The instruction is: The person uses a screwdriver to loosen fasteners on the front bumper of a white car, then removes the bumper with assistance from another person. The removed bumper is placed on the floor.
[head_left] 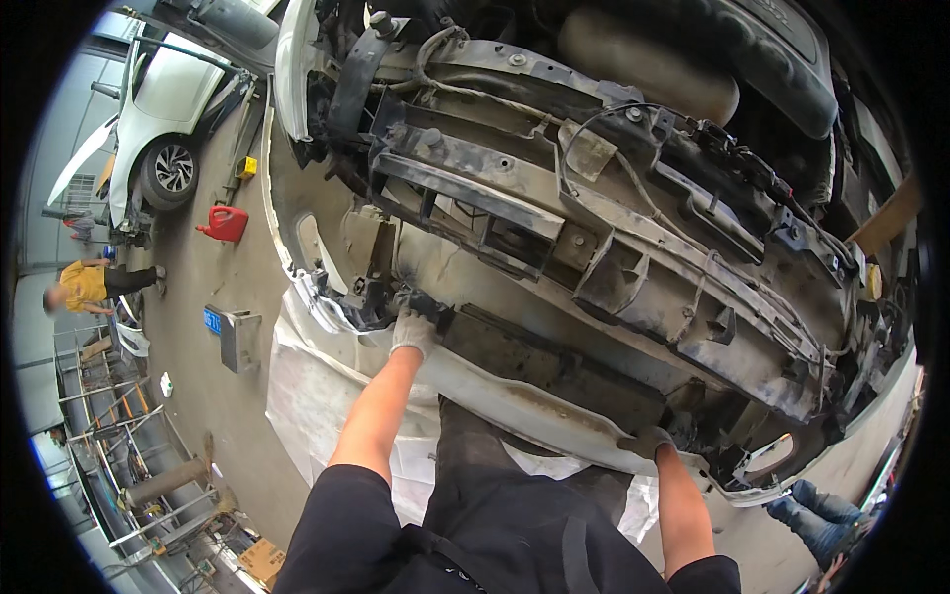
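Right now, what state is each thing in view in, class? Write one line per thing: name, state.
Left hand: gloved, touching the bumper cover
Right hand: gloved, at the bumper cover's edge
Bumper cover: apart from the front frame along its middle
Front frame: exposed, dusty
White sheet: spread out, wrinkled
Wheel: mounted on the other car
Red can: on the floor
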Available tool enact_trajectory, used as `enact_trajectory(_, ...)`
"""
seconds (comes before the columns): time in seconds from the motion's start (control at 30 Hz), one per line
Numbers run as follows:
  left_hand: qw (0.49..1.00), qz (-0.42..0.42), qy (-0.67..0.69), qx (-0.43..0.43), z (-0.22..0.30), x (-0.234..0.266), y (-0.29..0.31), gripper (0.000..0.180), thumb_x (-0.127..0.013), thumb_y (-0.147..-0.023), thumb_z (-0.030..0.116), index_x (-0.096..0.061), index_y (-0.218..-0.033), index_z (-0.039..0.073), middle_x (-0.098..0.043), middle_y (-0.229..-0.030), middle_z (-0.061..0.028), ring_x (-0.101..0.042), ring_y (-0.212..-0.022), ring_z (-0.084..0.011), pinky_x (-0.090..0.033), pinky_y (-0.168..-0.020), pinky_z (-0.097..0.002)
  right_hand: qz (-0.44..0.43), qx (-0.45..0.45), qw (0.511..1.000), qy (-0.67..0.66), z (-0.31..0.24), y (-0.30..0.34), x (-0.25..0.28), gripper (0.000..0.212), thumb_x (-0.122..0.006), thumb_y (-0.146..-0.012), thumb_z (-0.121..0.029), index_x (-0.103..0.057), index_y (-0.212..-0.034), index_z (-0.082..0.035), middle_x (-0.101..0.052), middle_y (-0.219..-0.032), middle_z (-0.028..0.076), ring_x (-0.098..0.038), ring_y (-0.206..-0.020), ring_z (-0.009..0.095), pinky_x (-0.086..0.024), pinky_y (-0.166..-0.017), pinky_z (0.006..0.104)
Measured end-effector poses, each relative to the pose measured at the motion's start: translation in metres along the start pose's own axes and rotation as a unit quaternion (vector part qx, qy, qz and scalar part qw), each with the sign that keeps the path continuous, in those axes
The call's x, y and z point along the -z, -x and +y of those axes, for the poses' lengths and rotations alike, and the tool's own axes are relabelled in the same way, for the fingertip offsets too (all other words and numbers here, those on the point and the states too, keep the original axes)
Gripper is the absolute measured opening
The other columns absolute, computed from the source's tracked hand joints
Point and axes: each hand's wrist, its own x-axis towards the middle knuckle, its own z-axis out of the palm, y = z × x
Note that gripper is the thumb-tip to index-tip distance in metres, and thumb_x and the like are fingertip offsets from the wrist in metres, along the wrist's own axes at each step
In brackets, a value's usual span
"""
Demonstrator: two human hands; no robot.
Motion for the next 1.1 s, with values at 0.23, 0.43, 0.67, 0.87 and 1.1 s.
enact_trajectory(0.23,1.0,-0.004,0.017,-0.008,-0.001,-0.019,-0.001,0.026,-0.056,-0.089,0.028,-0.08,-0.085,0.018,-0.076,-0.094,-0.0084,-0.068,-0.1,-0.023,-0.04,-0.096,-0.0421,0.018,-0.004,1.0,0.006,0.0,0.001,0.006,0.073,-0.063,-0.075,-0.072,-0.076,-0.108,-0.008,-0.071,-0.109,0.023,-0.067,-0.108,0.036,-0.051,-0.093,0.0424)
enact_trajectory(0.43,0.999,-0.047,-0.007,0.025,-0.001,0.026,0.006,0.043,-0.041,-0.099,0.026,-0.06,-0.137,0.018,-0.063,-0.133,-0.0123,-0.053,-0.132,-0.0299,-0.023,-0.12,-0.049,0.024,-0.006,1.0,0.014,-0.002,-0.001,-0.005,0.073,-0.062,-0.076,-0.071,-0.075,-0.11,-0.008,-0.071,-0.109,0.023,-0.067,-0.109,0.036,-0.051,-0.094,0.0423)
enact_trajectory(0.67,0.962,-0.231,-0.14,0.023,-0.04,0.018,-0.032,0.041,-0.041,-0.102,0.029,-0.061,-0.135,0.016,-0.055,-0.146,-0.0072,-0.046,-0.14,-0.0296,-0.021,-0.119,-0.0567,0.04,-0.005,0.999,0.007,-0.012,0.006,0.001,0.076,-0.061,-0.076,-0.072,-0.073,-0.117,-0.009,-0.07,-0.114,0.023,-0.066,-0.111,0.037,-0.051,-0.097,0.0424)
enact_trajectory(0.87,0.98,-0.196,-0.032,-0.018,-0.059,-0.015,-0.042,0.042,-0.047,-0.099,0.037,-0.064,-0.131,0.016,-0.065,-0.129,-0.0085,-0.06,-0.117,-0.0298,-0.042,-0.101,-0.0449,0.063,-0.015,0.994,0.083,0.012,-0.037,-0.032,0.06,-0.065,-0.081,-0.062,-0.077,-0.101,-0.007,-0.074,-0.102,0.017,-0.071,-0.097,0.032,-0.055,-0.082,0.0442)
enact_trajectory(1.1,0.973,-0.197,-0.122,-0.015,-0.07,-0.024,-0.024,0.04,-0.049,-0.097,0.03,-0.063,-0.13,0.015,-0.064,-0.132,-0.0087,-0.059,-0.121,-0.0274,-0.038,-0.108,-0.0458,0.111,-0.073,0.991,-0.025,-0.024,0.037,0.003,0.069,-0.064,-0.079,-0.062,-0.067,-0.128,-0.013,-0.065,-0.129,0.014,-0.06,-0.123,0.03,-0.045,-0.101,0.0426)
